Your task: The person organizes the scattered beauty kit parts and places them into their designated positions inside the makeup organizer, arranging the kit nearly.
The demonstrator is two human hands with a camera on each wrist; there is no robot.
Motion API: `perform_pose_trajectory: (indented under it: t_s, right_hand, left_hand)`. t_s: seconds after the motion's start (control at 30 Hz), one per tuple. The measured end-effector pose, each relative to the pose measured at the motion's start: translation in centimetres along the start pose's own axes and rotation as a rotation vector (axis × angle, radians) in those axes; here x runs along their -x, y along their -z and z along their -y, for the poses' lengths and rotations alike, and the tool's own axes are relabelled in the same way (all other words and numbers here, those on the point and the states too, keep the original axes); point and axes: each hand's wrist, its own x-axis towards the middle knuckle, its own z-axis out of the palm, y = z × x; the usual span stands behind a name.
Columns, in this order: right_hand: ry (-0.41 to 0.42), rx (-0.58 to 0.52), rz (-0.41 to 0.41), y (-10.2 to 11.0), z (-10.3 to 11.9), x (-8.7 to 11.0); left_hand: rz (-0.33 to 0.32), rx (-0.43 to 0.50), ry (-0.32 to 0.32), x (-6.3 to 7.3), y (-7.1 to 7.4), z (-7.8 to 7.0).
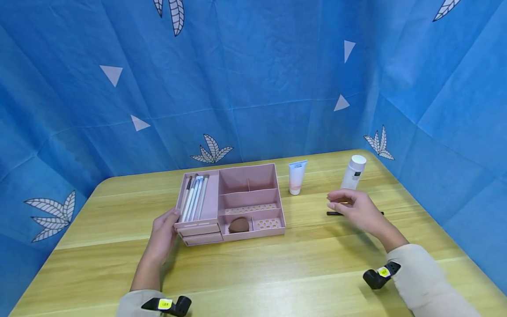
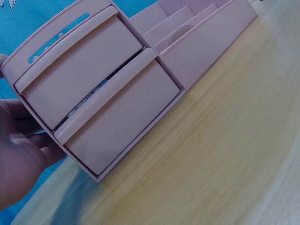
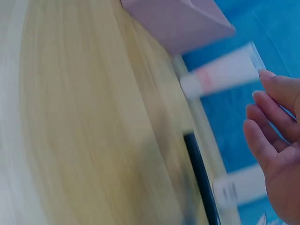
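My left hand grips the front left corner of a pink makeup organizer, thumb by the top edge and fingers against the side wall. Its two drawers are pushed in. Several makeup brushes lie in the left tray, and a brown makeup sponge sits in a small front compartment. Over a slim black stick hovers my right hand, its fingers loosely bent and holding nothing. In the right wrist view the black stick lies on the table, apart from the fingers.
A squeeze tube stands on its cap right of the organizer. Behind my right hand is a white bottle. The wooden table ends at a blue curtain at the back and right.
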Motion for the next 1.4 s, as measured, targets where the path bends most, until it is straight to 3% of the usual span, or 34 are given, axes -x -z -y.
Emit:
perform_pose_trajectory:
  t_s: [0.33,0.73,0.97,1.4]
  right_hand:
    - [-0.025,0.047,-0.094,3.6,-3.5,1.6]
    - [-0.028,0.092,-0.189,6.0,-7.4,2.8]
    - [-0.087,0.126,-0.153,6.5,-8.3,3.3]
    - [-0.118,0.206,-0.085,6.5,-9.3,3.2]
  left_hand:
    - [-0.004,-0.01,0.012,-0.1,-0.1,0.1]
    - [0.002,0.008,-0.015,0.0,-0.1,0.1]
    - [0.001,0.012,-0.008,0.1,-0.1,0.1]
    - [0.003,0.008,-0.009,0.1,-0.1,0.0]
